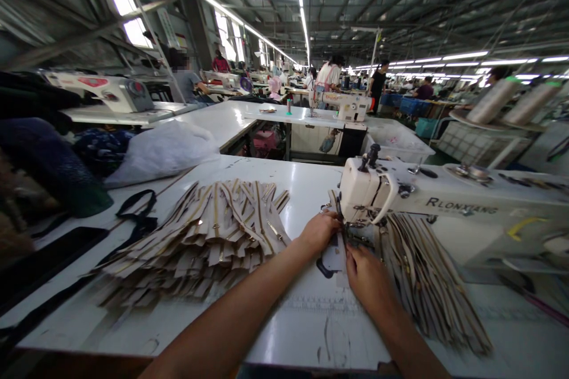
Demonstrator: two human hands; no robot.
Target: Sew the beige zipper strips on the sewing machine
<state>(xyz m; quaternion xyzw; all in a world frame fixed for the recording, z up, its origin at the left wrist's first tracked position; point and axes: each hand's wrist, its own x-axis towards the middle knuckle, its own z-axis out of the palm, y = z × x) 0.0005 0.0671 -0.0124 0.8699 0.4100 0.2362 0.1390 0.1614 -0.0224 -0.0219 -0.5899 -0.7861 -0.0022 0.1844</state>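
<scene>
A beige zipper (332, 196) runs lengthwise under the head of the sewing machine (371, 189). My left hand (322, 231) is closed on it just left of the needle area, fingertips bent against the strip. Nearer to me, my right hand (368, 272) grips the lower part of the same strip, thumb and fingers together; the exact hold is partly hidden. A large loose pile of beige zippers (213, 225) with gold teeth and metal pulls lies to the left. More zippers (422, 278) lie in a long bundle right of my right hand, partly beneath the machine arm.
A clear plastic bag (164, 151) and a black strap (136, 207) lie at the left. Thread cones (491, 100) stand at the far right. Behind the table are a white bin (395, 136) and another sewing machine (342, 105). Several people work further back.
</scene>
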